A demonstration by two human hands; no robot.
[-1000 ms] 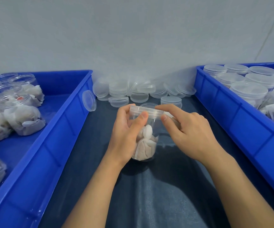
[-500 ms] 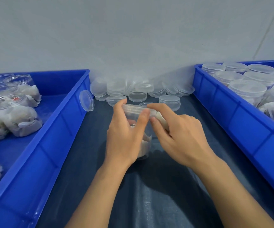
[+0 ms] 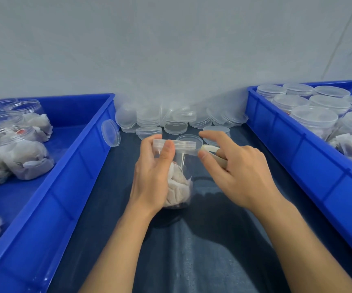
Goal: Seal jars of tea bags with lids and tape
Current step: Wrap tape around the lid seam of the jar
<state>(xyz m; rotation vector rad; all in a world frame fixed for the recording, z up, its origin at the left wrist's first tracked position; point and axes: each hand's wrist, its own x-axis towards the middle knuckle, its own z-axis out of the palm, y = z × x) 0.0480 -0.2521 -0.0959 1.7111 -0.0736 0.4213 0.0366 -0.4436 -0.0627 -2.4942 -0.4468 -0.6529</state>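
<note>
— On the dark counter (image 3: 192, 261)?
— Left hand (image 3: 151, 176) grips a lidded tea-bag jar (image 3: 180, 182), hiding its left side; right hand (image 3: 240, 172) pinches clear tape (image 3: 188, 152), barely visible.

Jar (image 3: 179, 176) at counter (image 3: 192, 250) centre, between left bin (image 3: 69, 182) of open jars (image 3: 23, 157) and right bin (image 3: 297, 157) of lidded jars (image 3: 312, 119). Loose lids (image 3: 170, 121) far behind.

jar (image 3: 179, 176): left side hidden by left hand (image 3: 152, 174) | right bin (image 3: 310, 157): cut off at right edge
</note>
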